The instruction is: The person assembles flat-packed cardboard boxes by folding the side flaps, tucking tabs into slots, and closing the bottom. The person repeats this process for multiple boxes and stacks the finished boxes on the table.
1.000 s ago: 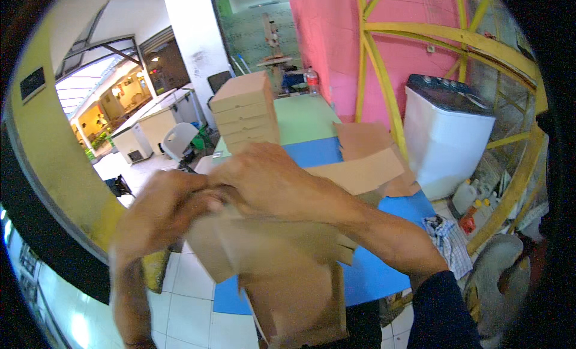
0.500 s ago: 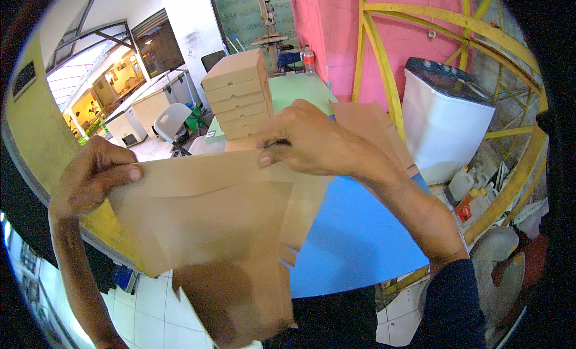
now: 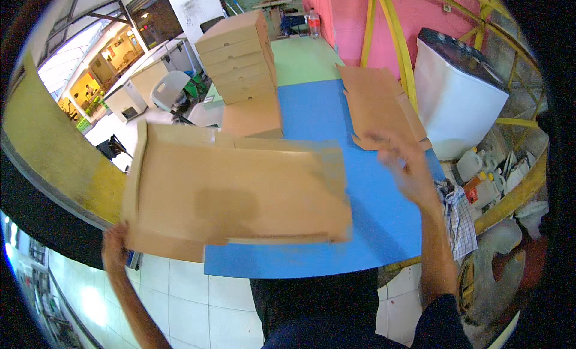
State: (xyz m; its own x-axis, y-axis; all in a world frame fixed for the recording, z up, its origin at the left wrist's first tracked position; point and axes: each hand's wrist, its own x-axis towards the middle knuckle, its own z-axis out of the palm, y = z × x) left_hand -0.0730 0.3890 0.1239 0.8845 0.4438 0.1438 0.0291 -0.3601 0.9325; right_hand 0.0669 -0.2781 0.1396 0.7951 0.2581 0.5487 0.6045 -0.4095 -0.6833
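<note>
Cardboard [image 3: 240, 187] now spreads wide; your left hand [image 3: 115, 244] alone pinches its corner, leaving your empty, half-uncurled right hand [image 3: 409, 169] free.

a dark navy top [image 3: 330, 336] with a short right sleeve [image 3: 443, 325] leaves the forearm [image 3: 438, 253] bare, and the clothing [image 3: 312, 298] below is black.

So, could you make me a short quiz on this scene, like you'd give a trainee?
1. Which of the person's bare hands holds the wide brown cardboard piece with raised edges? A: left; B: right; C: both.
2. True or false: the stack of closed brown cardboard boxes is left of the clear plastic bottle in the picture.
3. What colour is the tabletop section nearest the person?

Key: 1, A: the left hand; the right hand is off it. 2, true. 3, blue.
</note>
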